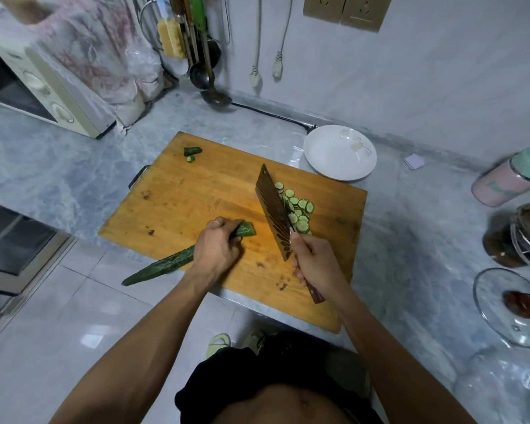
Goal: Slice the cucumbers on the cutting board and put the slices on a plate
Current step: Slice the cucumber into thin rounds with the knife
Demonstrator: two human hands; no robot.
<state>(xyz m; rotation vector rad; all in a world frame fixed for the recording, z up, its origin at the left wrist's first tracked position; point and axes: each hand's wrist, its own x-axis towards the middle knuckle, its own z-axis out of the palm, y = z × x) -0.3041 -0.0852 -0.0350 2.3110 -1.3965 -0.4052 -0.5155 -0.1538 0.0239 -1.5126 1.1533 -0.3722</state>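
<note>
Right hand point(314, 264) grips the knife point(274, 211), blade just right of the cucumber point(178, 258); left hand point(216, 247) closes on it, long axis pointing toward the blade.

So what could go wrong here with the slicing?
The cucumber hangs off the near-left edge of the cutting board, so it could tip or roll if the left hand loosens its grip. The knife, held in the right hand, stands close to the left fingers near the cut end. The slices are piled right against the blade and the plate is bare, so some may scatter.
</note>
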